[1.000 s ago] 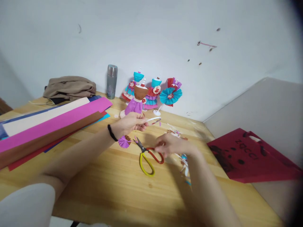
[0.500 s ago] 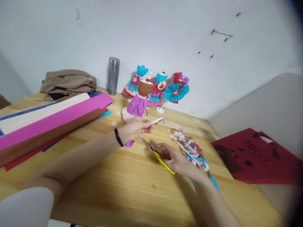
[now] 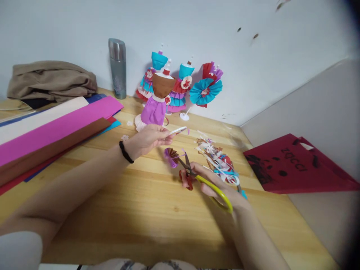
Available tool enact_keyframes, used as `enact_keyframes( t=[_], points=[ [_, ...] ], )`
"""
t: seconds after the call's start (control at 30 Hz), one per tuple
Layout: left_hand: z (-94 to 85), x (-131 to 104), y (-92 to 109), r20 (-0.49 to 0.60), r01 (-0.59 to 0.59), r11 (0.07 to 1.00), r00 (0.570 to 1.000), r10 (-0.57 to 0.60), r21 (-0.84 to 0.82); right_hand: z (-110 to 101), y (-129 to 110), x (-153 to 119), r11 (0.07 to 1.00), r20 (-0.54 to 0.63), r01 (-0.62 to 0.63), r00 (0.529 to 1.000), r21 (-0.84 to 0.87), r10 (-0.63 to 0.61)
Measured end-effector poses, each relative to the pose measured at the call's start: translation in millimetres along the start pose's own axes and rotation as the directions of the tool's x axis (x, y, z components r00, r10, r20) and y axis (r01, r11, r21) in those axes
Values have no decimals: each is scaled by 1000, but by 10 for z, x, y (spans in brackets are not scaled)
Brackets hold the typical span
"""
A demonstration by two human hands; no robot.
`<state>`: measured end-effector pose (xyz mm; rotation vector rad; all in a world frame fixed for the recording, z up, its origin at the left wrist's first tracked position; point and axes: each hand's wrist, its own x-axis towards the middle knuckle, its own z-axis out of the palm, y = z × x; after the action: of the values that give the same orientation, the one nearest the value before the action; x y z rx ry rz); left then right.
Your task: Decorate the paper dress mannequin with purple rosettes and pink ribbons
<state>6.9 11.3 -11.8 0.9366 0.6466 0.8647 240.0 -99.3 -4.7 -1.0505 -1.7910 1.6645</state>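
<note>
My left hand (image 3: 154, 137) pinches a thin white object (image 3: 178, 131), seen almost edge-on, with a purple scrap (image 3: 188, 131) at its far end; what kind of object it is I cannot make out. In my right hand (image 3: 209, 179) are scissors (image 3: 192, 171) with one yellow and one red handle, their blades parted. By the blade tips is a pleated brown and purple paper piece (image 3: 171, 155), and I cannot tell whether it touches them. Behind my left hand stands a small dress form (image 3: 163, 86) in a brown top and purple paper skirt.
More paper-dressed forms (image 3: 185, 82) stand by the wall, near a grey flask (image 3: 117, 69). Coloured paper sheets (image 3: 67, 116) and brown cloth (image 3: 53, 80) lie left. Paper scraps (image 3: 222, 163) are heaped right of the scissors, before a red bag (image 3: 292, 165) on the wooden table (image 3: 140, 221).
The view has shifted, so the background sits higher and further left. The scissor blades have spread apart. The pleated paper piece now shows by the blade tips, further right of my left hand.
</note>
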Motion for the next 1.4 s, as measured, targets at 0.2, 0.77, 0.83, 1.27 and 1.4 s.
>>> enact_keyframes(
  t=[0.2, 0.77, 0.83, 1.27, 1.4],
  points=[
    [120, -38, -16, -35, 105, 994, 994, -106, -32, 17, -88, 114, 996, 39, -30, 999, -89, 34],
    [80, -33, -74, 121, 118, 993, 986, -117, 2, -70, -29, 162, 1000, -105, 9, 994, 14, -8],
    [79, -33, -89, 114, 129, 992, 985, -128, 5, -91, 2, 181, 999, -104, -6, 995, 31, 9],
    [226, -62, -116, 25, 73, 961, 996, -83, 268, -3, 160, 266, 992, -197, 75, 979, 106, -53],
    [221, -47, -127, 9, 71, 949, 997, -77, 308, 87, 176, 291, 995, -266, 34, 964, 90, -9]
  ],
)
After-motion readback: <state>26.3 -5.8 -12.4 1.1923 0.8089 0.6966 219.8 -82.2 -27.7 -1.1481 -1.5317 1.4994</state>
